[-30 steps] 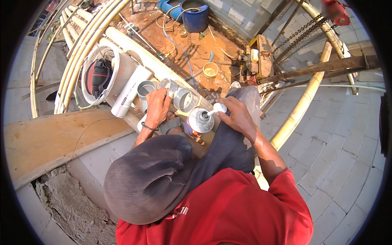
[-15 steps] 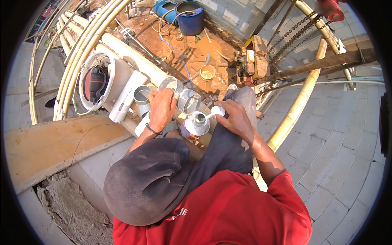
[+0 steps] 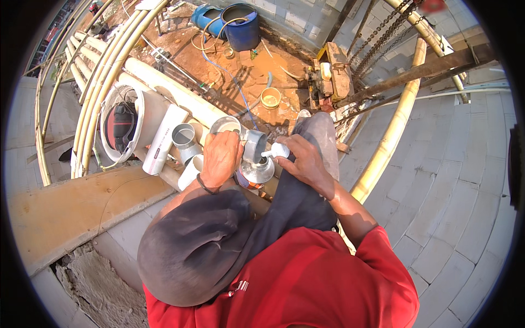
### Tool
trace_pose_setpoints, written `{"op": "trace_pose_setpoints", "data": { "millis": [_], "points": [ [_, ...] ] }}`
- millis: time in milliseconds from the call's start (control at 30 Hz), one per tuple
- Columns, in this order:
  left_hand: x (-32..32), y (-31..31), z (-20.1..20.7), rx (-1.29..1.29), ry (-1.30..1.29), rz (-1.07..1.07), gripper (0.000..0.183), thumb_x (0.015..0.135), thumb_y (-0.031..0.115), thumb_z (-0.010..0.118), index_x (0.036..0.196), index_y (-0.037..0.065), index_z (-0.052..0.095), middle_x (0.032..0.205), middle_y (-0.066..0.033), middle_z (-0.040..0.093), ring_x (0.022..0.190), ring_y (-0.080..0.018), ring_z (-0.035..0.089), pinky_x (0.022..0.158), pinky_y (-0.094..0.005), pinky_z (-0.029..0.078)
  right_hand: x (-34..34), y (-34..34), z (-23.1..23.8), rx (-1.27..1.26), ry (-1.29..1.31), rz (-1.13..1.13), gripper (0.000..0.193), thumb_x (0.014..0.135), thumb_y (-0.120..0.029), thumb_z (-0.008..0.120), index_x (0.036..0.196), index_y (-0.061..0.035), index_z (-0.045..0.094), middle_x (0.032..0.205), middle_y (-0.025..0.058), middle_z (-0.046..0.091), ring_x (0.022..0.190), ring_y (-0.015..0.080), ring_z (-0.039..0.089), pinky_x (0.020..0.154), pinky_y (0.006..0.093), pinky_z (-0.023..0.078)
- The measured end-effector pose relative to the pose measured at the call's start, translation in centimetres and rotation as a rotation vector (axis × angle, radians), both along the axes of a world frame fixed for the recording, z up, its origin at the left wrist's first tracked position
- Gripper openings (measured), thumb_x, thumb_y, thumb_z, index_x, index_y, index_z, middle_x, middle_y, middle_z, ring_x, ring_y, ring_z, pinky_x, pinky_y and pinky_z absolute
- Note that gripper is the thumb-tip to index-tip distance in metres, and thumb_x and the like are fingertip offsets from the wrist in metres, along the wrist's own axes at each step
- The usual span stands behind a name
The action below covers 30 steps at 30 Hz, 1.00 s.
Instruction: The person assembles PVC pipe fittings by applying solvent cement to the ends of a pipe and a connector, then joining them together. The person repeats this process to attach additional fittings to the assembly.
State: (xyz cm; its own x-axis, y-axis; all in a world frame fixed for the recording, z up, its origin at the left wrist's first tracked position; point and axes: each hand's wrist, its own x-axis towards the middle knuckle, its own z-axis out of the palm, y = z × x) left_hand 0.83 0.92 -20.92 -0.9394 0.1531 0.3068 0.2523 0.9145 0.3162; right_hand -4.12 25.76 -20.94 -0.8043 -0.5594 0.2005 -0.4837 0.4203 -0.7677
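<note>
My left hand (image 3: 221, 156) is closed around a grey pipe fitting (image 3: 255, 145), two round openings of which show beyond my fingers. Between the thumb and fingers of my right hand (image 3: 307, 159) is a white cap with a short applicator (image 3: 279, 150). The applicator's tip is at the rim of the fitting's right opening; I cannot tell whether it touches. Right below stands an open metal can (image 3: 257, 171) with a silvery top, partly covered by the fitting. Left of my left hand are another grey pipe fitting (image 3: 186, 138) and a white cylindrical piece (image 3: 191, 171).
A white pipe (image 3: 163, 143) lies beside a white bucket (image 3: 143, 112) holding a black and red bag (image 3: 120, 127). Bamboo poles (image 3: 391, 126) flank me. Beyond are a yellow machine (image 3: 334, 71), hanging chains (image 3: 383, 41), a blue barrel (image 3: 242, 30) and a small yellow bucket (image 3: 270, 98).
The fitting has tilted and come down over the can. My right hand has brought the applicator from the can's mouth to the fitting's opening. The whole view has shifted slightly.
</note>
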Motion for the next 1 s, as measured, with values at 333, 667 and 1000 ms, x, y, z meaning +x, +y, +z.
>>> {"op": "trace_pose_setpoints", "data": {
  "millis": [333, 667, 1000],
  "points": [
    [-0.3, -0.7, 0.8, -0.01, -0.08, 0.04, 0.017, 0.083, 0.011, 0.071, 0.087, 0.004, 0.056, 0.077, -0.0121, 0.059, 0.075, -0.0332, 0.059, 0.07, -0.0436, 0.04, 0.2, -0.3, -0.5, -0.096, -0.041, 0.06, 0.039, 0.079, -0.013, 0.077, 0.116, -0.004, 0.066, 0.106, 0.016, 0.063, 0.099, 0.0358, 0.063, 0.084, 0.0428, 0.052],
    [-1.6, -2.5, 2.7, 0.03, -0.248, 0.022, 0.024, 0.088, 0.021, 0.069, 0.08, 0.001, 0.057, 0.072, -0.0208, 0.063, 0.07, -0.042, 0.061, 0.063, -0.0501, 0.046, -0.7, -0.8, -0.7, -0.037, 0.218, 0.049, 0.04, 0.078, -0.01, 0.077, 0.115, -0.004, 0.066, 0.11, 0.016, 0.062, 0.102, 0.0352, 0.062, 0.086, 0.043, 0.052],
    [-2.7, -2.7, 2.4, -0.063, -0.271, 0.083, 0.025, 0.091, 0.025, 0.063, 0.08, 0.002, 0.062, 0.071, -0.0214, 0.066, 0.068, -0.0415, 0.066, 0.058, -0.0498, 0.05, -0.2, -0.9, 0.0, -0.028, -0.088, 0.106, 0.034, 0.08, -0.007, 0.074, 0.113, -0.0078, 0.068, 0.122, 0.0161, 0.061, 0.105, 0.0358, 0.065, 0.086, 0.0418, 0.054]
  ]
}}
